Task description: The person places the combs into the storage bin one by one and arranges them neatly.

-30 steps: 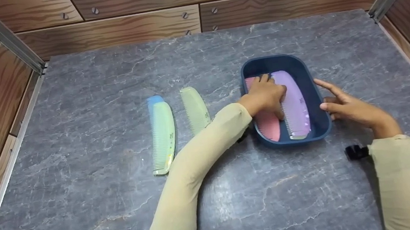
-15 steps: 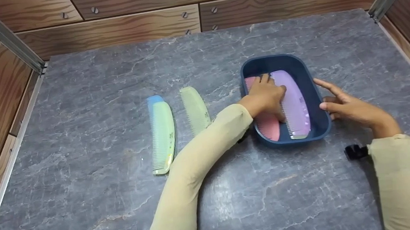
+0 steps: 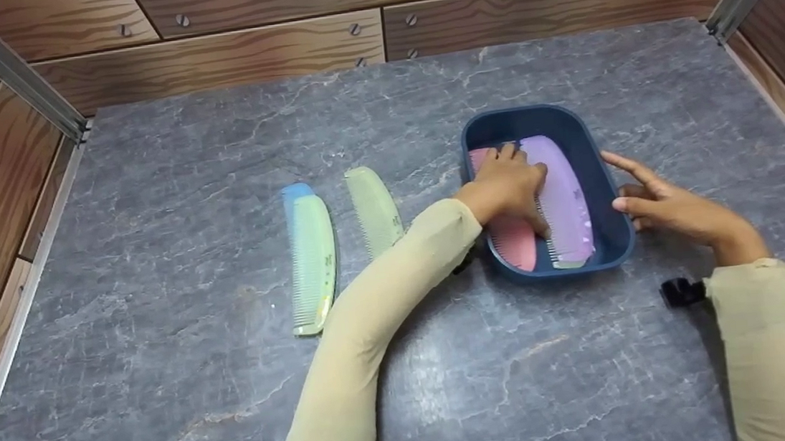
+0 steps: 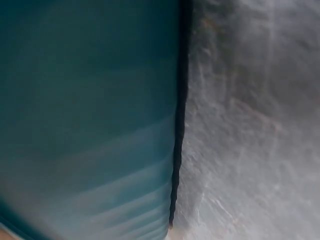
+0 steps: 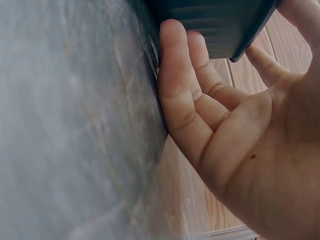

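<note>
A dark blue box [image 3: 598,150] stands right of centre on the table. Inside it lie a pink comb [image 3: 517,248] on the left and a purple comb [image 3: 562,190] beside it. My left hand [image 3: 507,180] reaches into the box with bent fingers over the pink comb, near the purple comb's toothed edge. It covers much of the pink comb, so its hold is hidden. The fingers of my right hand [image 3: 672,204] touch the box's right outer side, nothing gripped. In the right wrist view its fingers [image 5: 177,75] lie loosely against the box wall [image 5: 215,25].
A pale green comb [image 3: 317,256] overlaps a blue comb [image 3: 296,189] on the left. Another pale green comb [image 3: 375,208] lies between them and the box, partly behind my left sleeve [image 3: 367,331]. Wood-patterned panels [image 3: 261,53] border the grey marbled table [image 3: 181,197].
</note>
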`<state>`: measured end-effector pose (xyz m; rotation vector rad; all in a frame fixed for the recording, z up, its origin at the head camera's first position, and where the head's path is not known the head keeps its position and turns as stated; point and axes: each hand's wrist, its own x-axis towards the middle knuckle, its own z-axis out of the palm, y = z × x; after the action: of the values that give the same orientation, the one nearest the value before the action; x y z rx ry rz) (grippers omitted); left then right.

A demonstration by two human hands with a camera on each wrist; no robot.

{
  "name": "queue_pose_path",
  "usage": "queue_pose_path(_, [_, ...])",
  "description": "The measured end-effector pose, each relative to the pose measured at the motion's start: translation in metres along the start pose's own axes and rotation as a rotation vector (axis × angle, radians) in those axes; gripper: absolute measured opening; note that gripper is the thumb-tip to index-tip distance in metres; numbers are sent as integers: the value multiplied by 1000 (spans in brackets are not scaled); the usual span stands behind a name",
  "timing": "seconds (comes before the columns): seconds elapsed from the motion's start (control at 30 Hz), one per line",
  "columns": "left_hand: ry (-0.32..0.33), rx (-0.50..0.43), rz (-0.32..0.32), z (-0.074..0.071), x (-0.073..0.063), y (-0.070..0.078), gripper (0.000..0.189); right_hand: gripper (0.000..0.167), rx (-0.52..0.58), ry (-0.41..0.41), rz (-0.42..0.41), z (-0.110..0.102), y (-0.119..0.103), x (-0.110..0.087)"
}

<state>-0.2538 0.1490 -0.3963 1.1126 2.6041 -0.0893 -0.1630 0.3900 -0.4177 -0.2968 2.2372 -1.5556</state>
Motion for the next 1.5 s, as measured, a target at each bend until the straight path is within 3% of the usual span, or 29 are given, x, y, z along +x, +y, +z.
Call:
queue_pose_path(0.37, [-38,-1,-16,-2,-1,1,61,69,30,-13,-18,1,1,0])
queue_pose_path(0.7, [-55,79,-47,-3,-6,11,90,69,13,-11,-11,1,0,1])
queue_pose_path(1.23, [-33,108,-47,3,-6,15,92,68,2,-3,-7,0,0,0])
queue_pose_path(1.5, [-33,56,-33,0,-9,12,88,67,7,-14,-37,1,1,1])
